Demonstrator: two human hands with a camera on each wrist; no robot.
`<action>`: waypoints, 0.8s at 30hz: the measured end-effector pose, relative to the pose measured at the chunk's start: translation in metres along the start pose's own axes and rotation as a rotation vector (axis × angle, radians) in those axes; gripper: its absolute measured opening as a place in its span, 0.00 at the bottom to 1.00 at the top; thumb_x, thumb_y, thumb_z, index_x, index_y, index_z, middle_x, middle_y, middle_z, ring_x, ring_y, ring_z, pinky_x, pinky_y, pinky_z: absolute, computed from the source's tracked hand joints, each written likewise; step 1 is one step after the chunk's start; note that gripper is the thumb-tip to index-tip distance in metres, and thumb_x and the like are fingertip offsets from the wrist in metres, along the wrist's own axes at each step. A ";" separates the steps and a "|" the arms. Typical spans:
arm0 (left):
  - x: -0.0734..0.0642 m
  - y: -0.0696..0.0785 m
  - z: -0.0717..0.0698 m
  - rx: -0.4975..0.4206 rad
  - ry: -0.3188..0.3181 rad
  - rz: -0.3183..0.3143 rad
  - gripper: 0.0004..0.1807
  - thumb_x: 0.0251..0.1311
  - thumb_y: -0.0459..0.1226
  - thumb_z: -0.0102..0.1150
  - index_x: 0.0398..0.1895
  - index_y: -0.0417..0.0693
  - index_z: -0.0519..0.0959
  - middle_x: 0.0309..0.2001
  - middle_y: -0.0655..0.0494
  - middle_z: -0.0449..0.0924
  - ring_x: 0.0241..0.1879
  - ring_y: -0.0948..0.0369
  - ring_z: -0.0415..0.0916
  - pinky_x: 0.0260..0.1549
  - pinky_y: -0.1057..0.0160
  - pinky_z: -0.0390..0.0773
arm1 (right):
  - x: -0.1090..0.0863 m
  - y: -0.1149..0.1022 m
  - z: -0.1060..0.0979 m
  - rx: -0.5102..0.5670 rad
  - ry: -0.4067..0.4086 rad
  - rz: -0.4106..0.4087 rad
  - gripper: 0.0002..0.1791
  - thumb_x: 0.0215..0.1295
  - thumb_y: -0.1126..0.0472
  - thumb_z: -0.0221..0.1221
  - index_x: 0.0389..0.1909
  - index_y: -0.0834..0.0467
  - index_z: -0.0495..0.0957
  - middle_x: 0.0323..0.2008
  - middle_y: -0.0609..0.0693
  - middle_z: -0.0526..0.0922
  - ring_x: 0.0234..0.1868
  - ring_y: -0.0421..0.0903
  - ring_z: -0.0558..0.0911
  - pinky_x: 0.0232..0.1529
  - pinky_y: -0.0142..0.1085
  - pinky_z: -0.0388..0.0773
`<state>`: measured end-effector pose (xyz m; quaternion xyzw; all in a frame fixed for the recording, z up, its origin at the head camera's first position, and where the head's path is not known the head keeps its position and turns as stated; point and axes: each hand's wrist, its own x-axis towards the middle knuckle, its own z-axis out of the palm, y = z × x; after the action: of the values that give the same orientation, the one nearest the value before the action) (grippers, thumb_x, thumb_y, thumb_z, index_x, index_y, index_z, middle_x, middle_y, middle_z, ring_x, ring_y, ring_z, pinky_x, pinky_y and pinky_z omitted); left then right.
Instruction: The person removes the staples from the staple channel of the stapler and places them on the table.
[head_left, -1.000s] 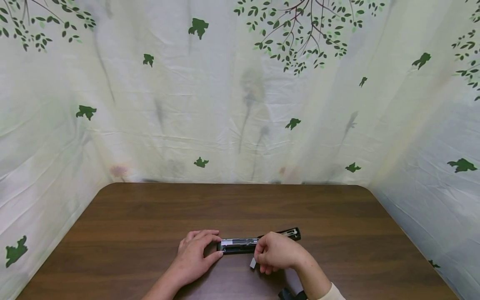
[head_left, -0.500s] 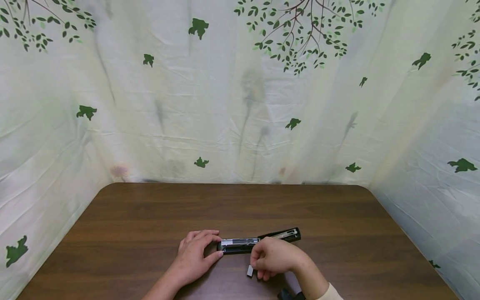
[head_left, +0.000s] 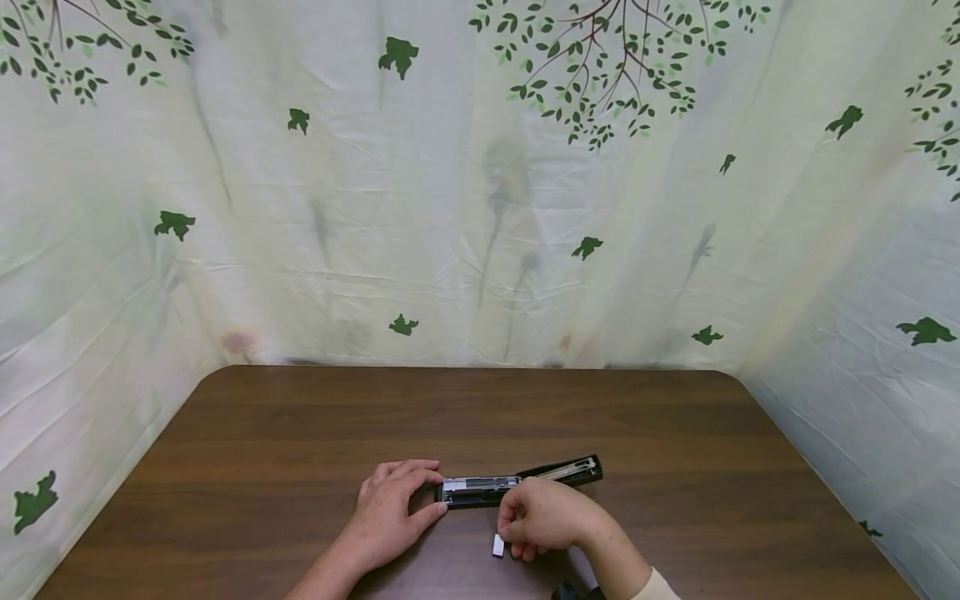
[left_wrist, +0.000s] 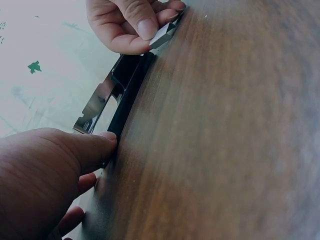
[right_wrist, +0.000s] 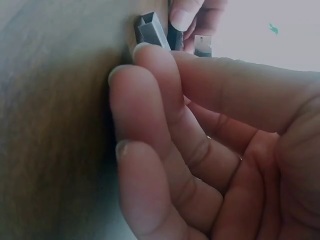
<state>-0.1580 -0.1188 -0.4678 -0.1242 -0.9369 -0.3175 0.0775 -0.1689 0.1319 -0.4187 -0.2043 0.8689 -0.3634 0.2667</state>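
A black stapler (head_left: 474,498) lies opened out on the wooden table, its hinged top (head_left: 581,471) swung to the right and its metal tray exposed. My left hand (head_left: 386,517) holds the left end of the base between thumb and fingers; the thumb presses its near side in the left wrist view. Just in front of the stapler, my right hand (head_left: 551,517) pinches a short grey strip of staples (right_wrist: 152,32) between thumb and forefinger. One end of that strip pokes out past the fingertips, apart from the stapler. The rest of it is covered by the fingers.
A dark object (head_left: 566,592), cut off by the bottom edge of the head view, sits near my right wrist; its kind cannot be told. Beyond the table (head_left: 300,417) hangs a pale curtain (head_left: 450,208) printed with green leaves.
My right hand has drawn the staple strip slightly left and toward me, away from the stapler, and turned it more upright in view. The left hand and stapler stay in place.
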 end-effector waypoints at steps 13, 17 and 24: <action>0.000 0.001 -0.001 -0.002 -0.001 -0.004 0.13 0.56 0.46 0.74 0.44 0.66 0.84 0.59 0.66 0.82 0.61 0.54 0.71 0.60 0.37 0.65 | 0.004 0.001 0.004 -0.044 0.061 -0.038 0.09 0.63 0.67 0.65 0.24 0.54 0.80 0.17 0.44 0.80 0.18 0.39 0.79 0.20 0.32 0.72; 0.000 0.001 -0.001 -0.001 -0.002 -0.001 0.13 0.56 0.46 0.74 0.44 0.67 0.84 0.59 0.67 0.82 0.61 0.54 0.71 0.60 0.37 0.65 | 0.005 0.002 0.003 -0.040 0.098 -0.060 0.08 0.63 0.67 0.65 0.24 0.55 0.81 0.16 0.44 0.80 0.18 0.39 0.80 0.22 0.32 0.74; 0.000 0.001 -0.001 -0.004 -0.005 -0.006 0.13 0.56 0.45 0.74 0.45 0.66 0.84 0.59 0.66 0.82 0.61 0.54 0.70 0.61 0.37 0.65 | 0.008 0.001 0.003 -0.010 0.143 -0.078 0.08 0.65 0.64 0.65 0.26 0.55 0.82 0.16 0.43 0.81 0.16 0.39 0.80 0.20 0.32 0.75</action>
<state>-0.1579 -0.1186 -0.4670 -0.1222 -0.9369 -0.3191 0.0740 -0.1731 0.1269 -0.4241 -0.2127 0.8790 -0.3827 0.1889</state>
